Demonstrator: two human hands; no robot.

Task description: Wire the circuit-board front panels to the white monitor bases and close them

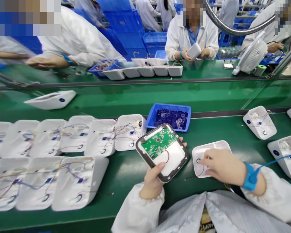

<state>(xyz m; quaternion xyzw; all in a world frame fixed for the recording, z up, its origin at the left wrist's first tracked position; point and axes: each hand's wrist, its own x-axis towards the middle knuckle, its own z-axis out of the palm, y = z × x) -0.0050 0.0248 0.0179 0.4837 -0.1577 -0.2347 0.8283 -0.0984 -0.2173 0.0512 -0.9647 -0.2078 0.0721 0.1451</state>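
Observation:
My left hand grips a square cover panel by its lower edge, thumb on the inner face and fingertips showing at the right side. The panel has a dark rim, a white inner face and a green circuit board with a thin looped wire. My right hand, with a blue wrist strap, reaches into a white housing on the green bench. Its fingers are bent together beside a small round disc and a thin wire. Whatever lies between those fingertips is hidden.
Rows of white wired housings line the left; more housings stand at right. Beyond the panel sits a blue bin of dark rings. A white housing lies on the green strip behind. Co-workers sit across, near a white fan.

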